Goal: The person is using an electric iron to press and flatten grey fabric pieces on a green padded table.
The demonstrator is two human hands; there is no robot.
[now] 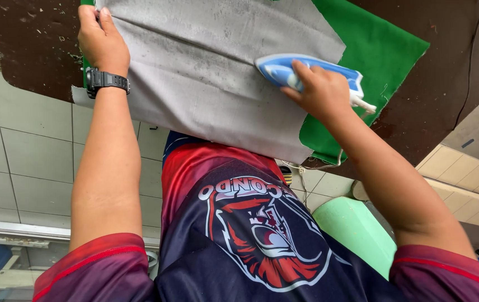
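A grey cloth [206,72] lies spread over a green cloth [374,56] on a dark brown table [435,84]. My right hand [320,92] grips the handle of a blue and white iron [284,70], which rests flat on the grey cloth's right side. My left hand [101,42], with a black watch on the wrist, presses down on the grey cloth's left edge and holds it flat. The iron's white cord end shows by my right wrist.
The table's near edge runs just in front of my body. Grey floor tiles [21,156] lie to the left below the table. A pale green stool seat [357,229] sits at my right side. A tiled step [469,179] is at the far right.
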